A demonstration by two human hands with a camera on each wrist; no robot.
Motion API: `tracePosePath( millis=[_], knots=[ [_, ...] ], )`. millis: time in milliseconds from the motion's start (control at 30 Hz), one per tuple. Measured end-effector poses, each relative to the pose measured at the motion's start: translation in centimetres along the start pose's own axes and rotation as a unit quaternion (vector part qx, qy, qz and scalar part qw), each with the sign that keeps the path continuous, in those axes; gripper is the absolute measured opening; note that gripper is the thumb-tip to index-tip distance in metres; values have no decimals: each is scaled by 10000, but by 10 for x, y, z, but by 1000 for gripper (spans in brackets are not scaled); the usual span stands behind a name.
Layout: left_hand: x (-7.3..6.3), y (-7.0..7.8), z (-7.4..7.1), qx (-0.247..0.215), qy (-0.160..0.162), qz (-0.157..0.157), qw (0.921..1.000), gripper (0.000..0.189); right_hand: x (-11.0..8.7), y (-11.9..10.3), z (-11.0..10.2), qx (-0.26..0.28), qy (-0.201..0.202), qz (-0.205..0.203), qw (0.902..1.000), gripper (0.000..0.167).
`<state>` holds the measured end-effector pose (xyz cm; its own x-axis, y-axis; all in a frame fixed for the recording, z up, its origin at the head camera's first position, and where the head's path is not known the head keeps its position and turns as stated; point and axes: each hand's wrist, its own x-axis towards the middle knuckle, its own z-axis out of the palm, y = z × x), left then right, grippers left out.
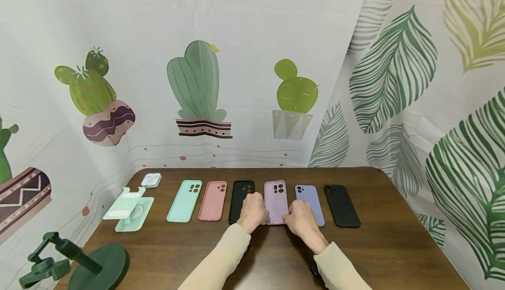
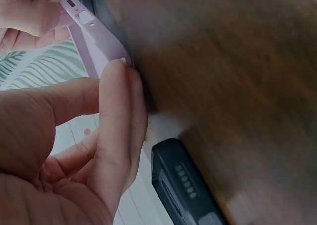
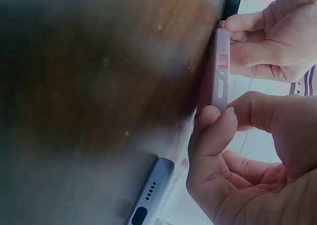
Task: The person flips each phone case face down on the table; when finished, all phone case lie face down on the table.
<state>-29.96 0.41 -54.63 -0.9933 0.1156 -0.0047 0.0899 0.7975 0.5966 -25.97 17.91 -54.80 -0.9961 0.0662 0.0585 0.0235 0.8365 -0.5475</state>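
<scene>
A light purple phone case with a camera cutout lies in the middle of a row of cases. My left hand pinches its near left corner, and my right hand pinches the near right corner. Both wrist views show thumb and fingers closed on the ends of the case's short edge, with port holes along the purple rim. Close by the left hand lies a black case with several camera holes, partly covered by that hand. A blue-violet case lies beside the right hand.
Further left lie a pink case and a mint case. A second black case is at the right. On the table's left side stand a mint folding stand, a small white box and a dark green stand.
</scene>
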Motion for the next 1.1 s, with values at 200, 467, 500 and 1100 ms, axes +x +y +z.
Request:
tracePosePath(
  millis=[200, 467, 500, 1100],
  knots=[
    [0, -1, 4, -85, -34, 72, 9999, 39, 6, 14, 7, 66, 130, -51, 9999, 33],
    [-13, 14, -9, -302, -47, 239, 9992, 38, 7, 21, 6, 184, 533, -60, 9984, 13],
    [-15, 15, -9, -350, 20, 316, 9989, 35, 6, 21, 5, 191, 568, -86, 9982, 12],
    [-35, 39, -25, -1854, -453, -255, 9813, 56, -15, 4, -21, 669, 1011, -541, 9911, 13]
  ],
)
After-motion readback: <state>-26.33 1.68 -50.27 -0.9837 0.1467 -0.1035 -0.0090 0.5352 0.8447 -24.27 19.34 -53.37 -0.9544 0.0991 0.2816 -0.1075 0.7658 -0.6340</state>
